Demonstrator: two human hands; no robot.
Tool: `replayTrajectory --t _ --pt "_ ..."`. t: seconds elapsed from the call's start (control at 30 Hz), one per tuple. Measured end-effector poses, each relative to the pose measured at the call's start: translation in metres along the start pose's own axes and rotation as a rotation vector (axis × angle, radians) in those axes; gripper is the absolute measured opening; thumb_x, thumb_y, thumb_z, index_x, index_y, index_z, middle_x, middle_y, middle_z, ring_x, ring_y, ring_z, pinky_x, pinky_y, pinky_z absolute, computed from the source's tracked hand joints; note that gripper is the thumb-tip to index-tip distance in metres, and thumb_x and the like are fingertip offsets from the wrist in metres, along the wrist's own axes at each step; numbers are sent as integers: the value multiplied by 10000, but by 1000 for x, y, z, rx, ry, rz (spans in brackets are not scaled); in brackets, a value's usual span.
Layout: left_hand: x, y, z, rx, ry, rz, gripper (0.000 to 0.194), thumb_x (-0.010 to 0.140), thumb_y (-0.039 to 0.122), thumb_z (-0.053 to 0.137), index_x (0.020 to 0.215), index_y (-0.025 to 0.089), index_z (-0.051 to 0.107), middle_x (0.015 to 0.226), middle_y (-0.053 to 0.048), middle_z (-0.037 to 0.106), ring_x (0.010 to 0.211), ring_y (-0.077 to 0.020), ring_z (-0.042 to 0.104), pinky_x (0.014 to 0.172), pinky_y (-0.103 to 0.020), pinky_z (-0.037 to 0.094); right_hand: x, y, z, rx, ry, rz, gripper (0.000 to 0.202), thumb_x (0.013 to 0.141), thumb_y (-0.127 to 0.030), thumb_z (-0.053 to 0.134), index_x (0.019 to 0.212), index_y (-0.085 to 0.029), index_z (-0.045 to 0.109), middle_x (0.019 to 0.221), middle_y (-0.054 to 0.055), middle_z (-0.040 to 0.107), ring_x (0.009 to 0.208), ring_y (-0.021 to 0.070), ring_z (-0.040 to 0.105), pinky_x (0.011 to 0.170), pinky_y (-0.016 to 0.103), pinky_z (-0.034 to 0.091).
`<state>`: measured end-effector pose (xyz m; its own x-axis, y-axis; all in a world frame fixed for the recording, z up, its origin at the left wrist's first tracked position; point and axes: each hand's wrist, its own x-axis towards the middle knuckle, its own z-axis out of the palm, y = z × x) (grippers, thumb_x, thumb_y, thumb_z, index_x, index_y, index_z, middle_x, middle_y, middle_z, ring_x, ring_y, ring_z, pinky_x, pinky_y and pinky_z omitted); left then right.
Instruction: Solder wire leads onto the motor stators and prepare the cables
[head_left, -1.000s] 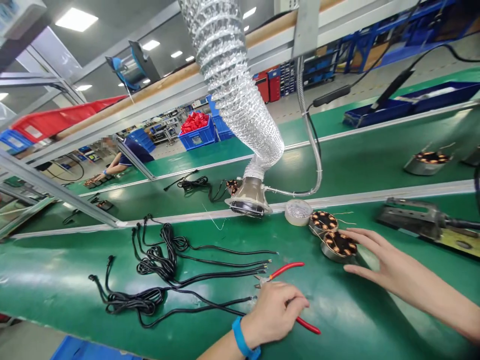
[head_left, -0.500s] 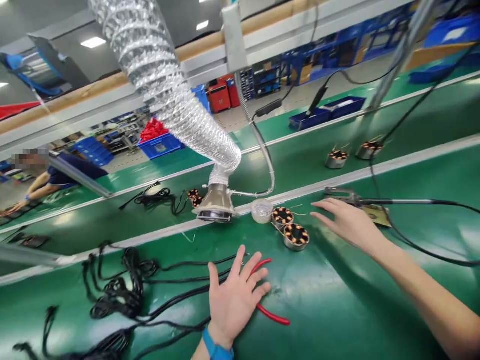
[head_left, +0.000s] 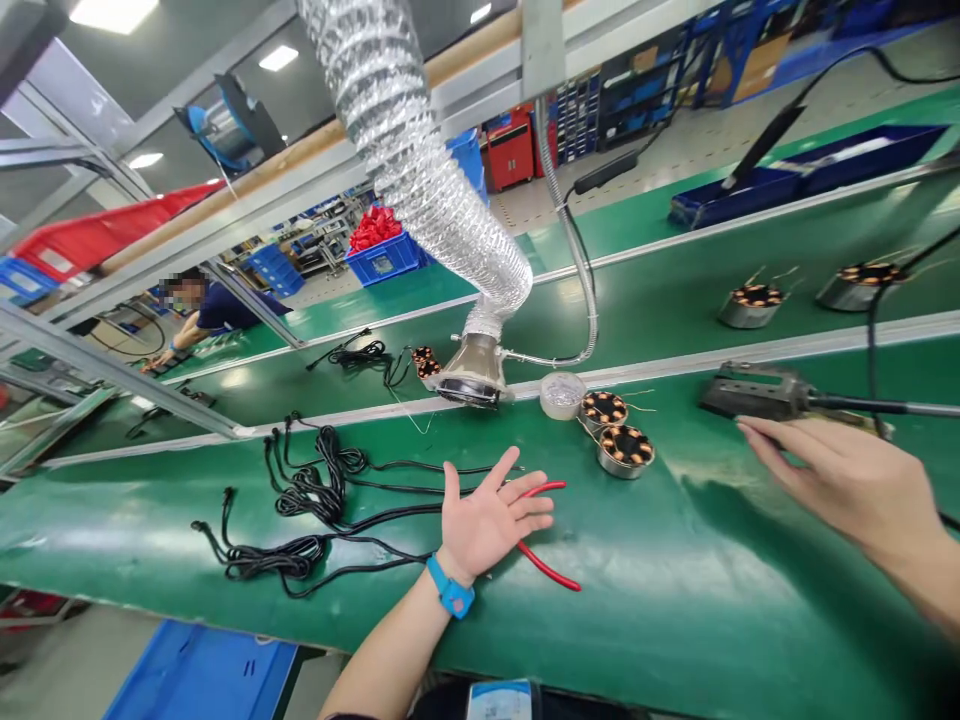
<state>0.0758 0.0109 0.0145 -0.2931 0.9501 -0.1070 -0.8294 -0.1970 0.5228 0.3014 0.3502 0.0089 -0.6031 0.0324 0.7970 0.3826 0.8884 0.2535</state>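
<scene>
My left hand is palm up with spread fingers, holding nothing. Beneath it lies a hand tool with two red curved handles, like pliers; its head is hidden. Black power cables run under the same hand from the left. My right hand is at the right, thumb and forefinger tips together; anything between them is too small to make out. Just beyond its fingertips is a metal soldering iron stand with an iron's dark shaft. Between the hands, two copper-wound stators touch each other.
A round translucent tub sits beside the stators. The fume hood hangs low on a foil duct. More stators stand behind the white divider rail. A co-worker leans over the far left bench.
The view has swung left and down. My right hand's fingers, apart before, have come together near the stand. My left hand has turned slightly and remains spread above the red handles.
</scene>
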Motion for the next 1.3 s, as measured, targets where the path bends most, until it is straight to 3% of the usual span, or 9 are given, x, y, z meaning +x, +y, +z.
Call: replayTrajectory --t 0.2,0.3,0.47,0.7,0.87,1.03,1.13,1.23,1.3 --pt "6 -4 10 105 -78 50 1022 863 804 49 1310 78 613 1609 -125 245 1472 -381 217 1188 -515 231 21 -4 17 88 62 7 117 900 -243 646 924 -150 713 792 46 722 715 128 613 724 244 425" --pt "11 -4 27 154 -108 79 1005 884 771 29 1256 78 656 1624 -77 212 1508 -354 94 1219 -490 204 21 -10 32 168 57 27 128 914 -234 627 908 -140 714 790 52 714 722 132 611 745 253 425" --pt "35 -4 69 207 -180 58 1036 861 804 47 1372 63 559 1606 -108 259 1506 -345 125 1231 -500 181 7 -23 50 200 47 45 157 939 -227 588 876 -145 707 718 27 669 664 125 583 706 266 420" --pt "81 -18 132 251 -335 -29 1051 854 815 48 1422 54 496 1581 -126 313 1504 -329 152 1239 -473 174 -6 -21 46 282 112 109 112 924 -165 592 920 -121 694 719 31 650 662 138 580 683 284 417" --pt "117 -26 161 305 -407 -55 1006 867 799 47 1397 90 526 1595 -103 288 1481 -334 235 1230 -476 206 -5 -15 42 275 146 186 122 938 -169 572 924 -135 688 716 26 649 658 126 581 671 276 416" --pt "177 -25 179 391 -447 -64 926 881 798 141 1378 114 518 1508 -157 432 1404 -317 402 1205 -478 257 -2 -18 41 286 163 200 141 949 -174 549 916 -141 683 690 18 636 635 122 569 640 279 406" --pt "233 -25 180 696 -417 -33 867 895 783 180 1325 123 543 1441 -180 507 1313 -309 513 1118 -469 389 -1 -22 40 289 165 195 144 949 -171 548 897 -146 680 665 13 624 618 123 557 622 285 389" --pt "295 -31 176 1478 -294 147 754 961 665 152 1192 111 608 1262 -184 637 1130 -263 636 956 -398 509 -2 -24 39 294 171 202 137 945 -166 554 886 -150 677 669 12 629 606 122 548 609 289 371" --pt "331 -38 173 1770 -227 236 555 960 552 359 1029 88 657 1127 -193 677 1061 -278 648 927 -396 504 -3 -24 39 301 174 202 134 945 -165 554 887 -151 674 678 13 636 604 121 547 606 290 363"
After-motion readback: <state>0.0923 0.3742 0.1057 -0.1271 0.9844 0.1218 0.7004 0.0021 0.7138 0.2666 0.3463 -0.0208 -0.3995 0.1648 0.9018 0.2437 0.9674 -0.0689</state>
